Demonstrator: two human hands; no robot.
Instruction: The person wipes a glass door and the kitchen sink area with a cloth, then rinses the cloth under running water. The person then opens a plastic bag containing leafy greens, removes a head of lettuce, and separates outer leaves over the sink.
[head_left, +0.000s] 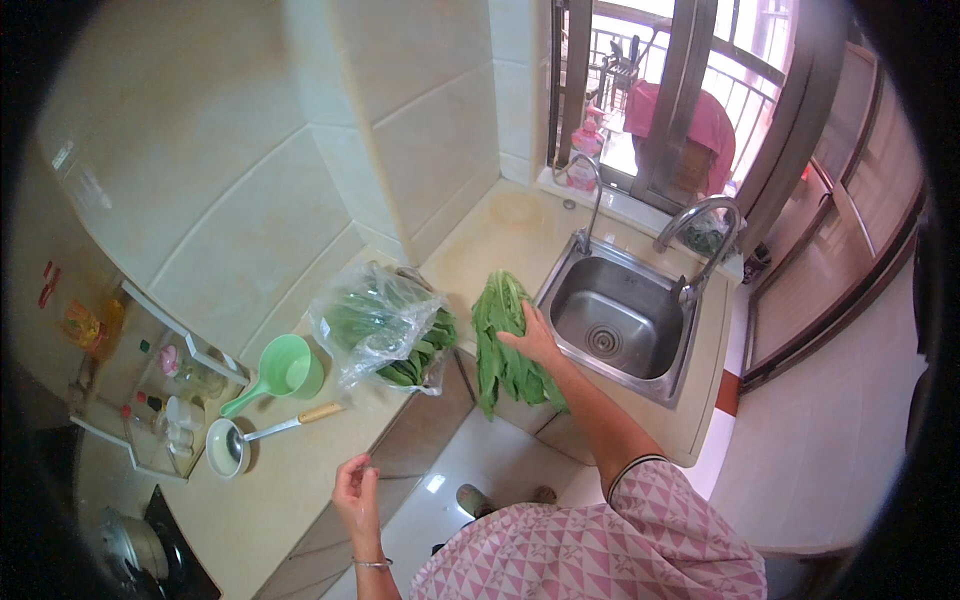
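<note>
A bunch of leafy green lettuce (499, 330) lies at the counter's edge left of the steel sink (615, 315), its leaves hanging over the front. My right hand (534, 336) rests on its right side, fingers spread; whether it grips the leaves is not clear. My left hand (358, 487) is raised in front of the counter's edge, fingers bent, with nothing plainly in it. Left of the lettuce, a clear plastic bag (375, 315) holds dark leafy greens (412, 364), some sticking out of its mouth.
A green plastic dipper (289, 367) and a white bowl (225, 450) with a wooden-handled ladle (281, 427) stand on the left counter. Beyond are a rack of condiment jars (180, 420) and a metal pot (131, 544). Two taps (709, 225) rise at the sink; a pink pump bottle (585, 154) stands by the window.
</note>
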